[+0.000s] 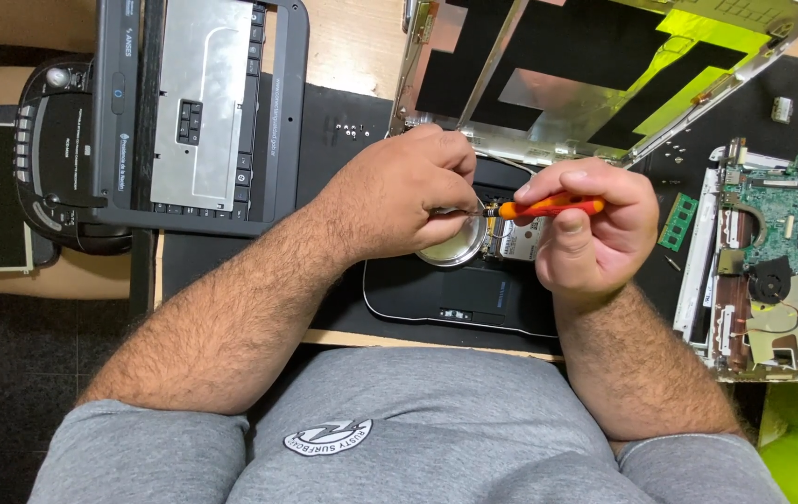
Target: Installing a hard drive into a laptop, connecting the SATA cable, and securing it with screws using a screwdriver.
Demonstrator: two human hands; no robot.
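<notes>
R hand (590, 229) closed around orange screwdriver (548, 207), long axis horizontal, tip pointing left at hard drive (478, 245). L hand (408, 191) pinches at the tip, resting on drive's shiny disc (fingers hide contact point). Drive sits on black laptop base (455, 299), tabletop centre. Green circuit board (782, 252) right, keyboard panel (198, 103) left; nothing blocks.

Both hands, left (399, 201) and right (590, 224), curled closed.

Bright even overhead light, soft shadows, glare on silver panel (195, 93), sharp focus
</notes>
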